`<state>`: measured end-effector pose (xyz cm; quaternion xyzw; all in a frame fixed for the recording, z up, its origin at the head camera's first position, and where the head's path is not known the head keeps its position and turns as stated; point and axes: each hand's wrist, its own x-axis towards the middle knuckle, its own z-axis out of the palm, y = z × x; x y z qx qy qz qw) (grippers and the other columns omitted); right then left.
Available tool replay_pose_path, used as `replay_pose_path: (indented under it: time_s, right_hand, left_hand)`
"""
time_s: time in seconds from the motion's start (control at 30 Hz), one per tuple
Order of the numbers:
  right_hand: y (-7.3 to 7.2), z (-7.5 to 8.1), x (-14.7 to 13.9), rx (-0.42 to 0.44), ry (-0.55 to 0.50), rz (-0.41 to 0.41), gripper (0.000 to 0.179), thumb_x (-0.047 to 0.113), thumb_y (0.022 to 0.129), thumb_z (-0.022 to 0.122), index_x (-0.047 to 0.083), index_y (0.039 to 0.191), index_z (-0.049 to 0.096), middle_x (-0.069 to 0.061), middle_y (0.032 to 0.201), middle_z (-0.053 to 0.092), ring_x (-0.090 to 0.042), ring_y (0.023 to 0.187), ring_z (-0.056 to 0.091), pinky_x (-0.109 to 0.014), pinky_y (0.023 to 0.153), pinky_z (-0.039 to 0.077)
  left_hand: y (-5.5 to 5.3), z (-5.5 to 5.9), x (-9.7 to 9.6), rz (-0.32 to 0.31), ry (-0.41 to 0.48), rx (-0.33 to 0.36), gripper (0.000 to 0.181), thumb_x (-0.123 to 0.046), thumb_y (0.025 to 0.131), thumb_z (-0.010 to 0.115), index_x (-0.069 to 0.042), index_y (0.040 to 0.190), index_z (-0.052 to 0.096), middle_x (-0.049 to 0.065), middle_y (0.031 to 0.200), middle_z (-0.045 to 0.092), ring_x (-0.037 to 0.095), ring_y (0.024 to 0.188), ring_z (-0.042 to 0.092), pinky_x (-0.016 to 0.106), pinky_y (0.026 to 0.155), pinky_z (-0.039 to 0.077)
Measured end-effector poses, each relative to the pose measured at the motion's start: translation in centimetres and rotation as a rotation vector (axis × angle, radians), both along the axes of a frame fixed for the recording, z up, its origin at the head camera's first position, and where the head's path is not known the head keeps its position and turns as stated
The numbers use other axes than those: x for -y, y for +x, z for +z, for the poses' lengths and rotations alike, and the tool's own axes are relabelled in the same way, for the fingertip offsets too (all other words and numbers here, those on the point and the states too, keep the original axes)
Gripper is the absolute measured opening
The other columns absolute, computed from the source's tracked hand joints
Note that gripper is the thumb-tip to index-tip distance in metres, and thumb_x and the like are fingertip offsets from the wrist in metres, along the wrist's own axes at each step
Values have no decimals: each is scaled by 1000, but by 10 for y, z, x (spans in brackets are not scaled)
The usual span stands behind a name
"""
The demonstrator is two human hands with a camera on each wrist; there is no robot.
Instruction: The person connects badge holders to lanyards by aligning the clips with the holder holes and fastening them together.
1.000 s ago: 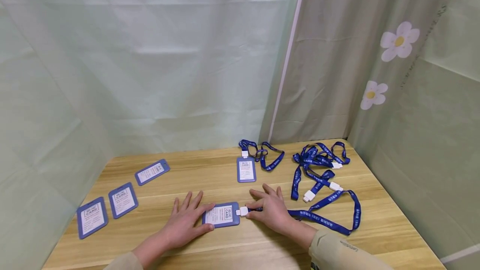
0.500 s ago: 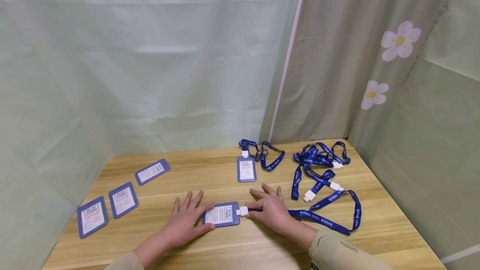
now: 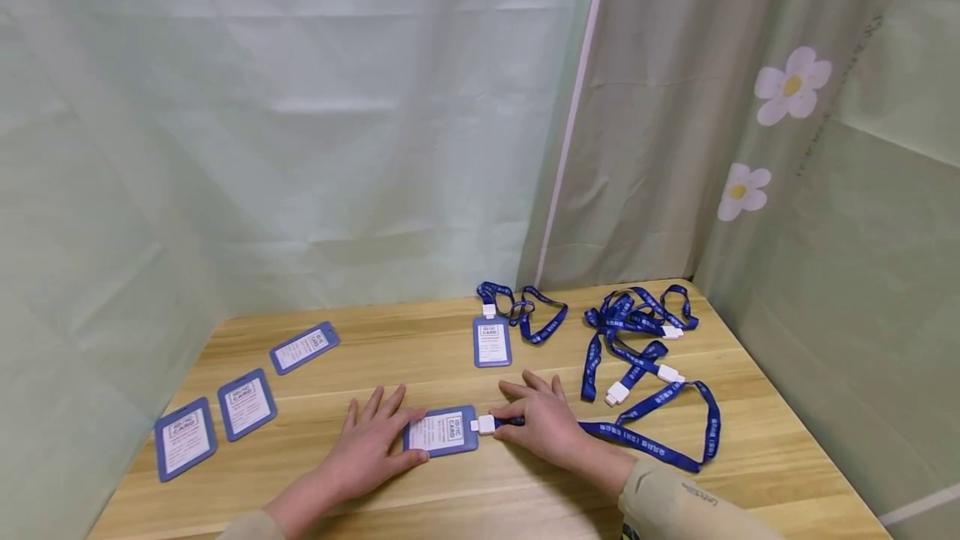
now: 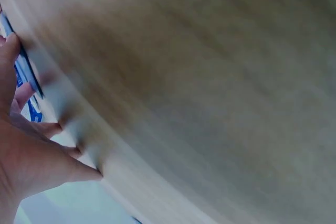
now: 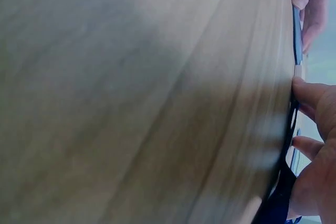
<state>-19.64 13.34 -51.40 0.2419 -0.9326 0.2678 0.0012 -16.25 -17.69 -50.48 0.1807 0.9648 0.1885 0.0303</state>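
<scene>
A blue ID card holder (image 3: 441, 430) lies flat near the front middle of the table, its printed card facing up. My left hand (image 3: 369, 448) rests at its left end with fingers spread, thumb and forefinger touching the holder's edges. From the right, my right hand (image 3: 546, 423) pinches the white clip (image 3: 486, 424) of a blue lanyard (image 3: 651, 442) between thumb and forefinger. The clip's narrow end meets the holder's slot end, in line with it. Behind that hand the strap loops out to the right. Both wrist views show the hands low against the tabletop (image 5: 157, 103).
Three more blue card holders, one at the front left (image 3: 186, 438), one beside it (image 3: 247, 404) and one farther back (image 3: 304, 347), lie apart. A holder joined to a lanyard (image 3: 492, 342) lies at the back middle. Tangled lanyards (image 3: 637, 323) lie right. Curtains (image 3: 375, 148) surround the table.
</scene>
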Motion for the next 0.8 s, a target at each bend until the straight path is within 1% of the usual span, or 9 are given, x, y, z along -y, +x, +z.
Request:
replay_pose_path:
  time_s: [0.2, 0.43, 0.6, 0.8]
  right_hand:
    - [1, 3, -4, 11, 24, 34, 27, 34, 88, 81, 28, 114, 81, -7, 146, 58, -44, 144, 37, -78, 112, 12]
    - [3, 6, -11, 0, 52, 58, 23, 29, 92, 78, 28, 115, 80, -7, 145, 60, -41, 143, 40, -77, 112, 16]
    - [3, 6, -14, -13, 65, 70, 24, 29, 92, 78, 27, 116, 80, -7, 145, 60, -40, 142, 42, -76, 113, 18]
    - [4, 9, -18, -16, 100, 68, 26, 30, 93, 77, 25, 117, 79, -6, 145, 59, -37, 142, 44, -72, 115, 21]
  left_hand:
    - [-1, 2, 6, -12, 6, -4, 63, -61, 89, 71, -24, 139, 62, 18, 160, 39, 51, 147, 27, 76, 113, 14]
    - [0, 3, 18, -1, 26, 4, 64, -58, 89, 73, -18, 138, 62, 22, 158, 40, 48, 147, 29, 69, 117, 20]
    - [2, 5, 28, 13, 27, 18, 65, -58, 89, 72, -15, 138, 62, 25, 157, 40, 51, 146, 30, 66, 117, 24]
    - [4, 9, 43, 43, 21, -5, 63, -53, 89, 75, -13, 136, 63, 29, 153, 43, 55, 142, 33, 68, 114, 28]
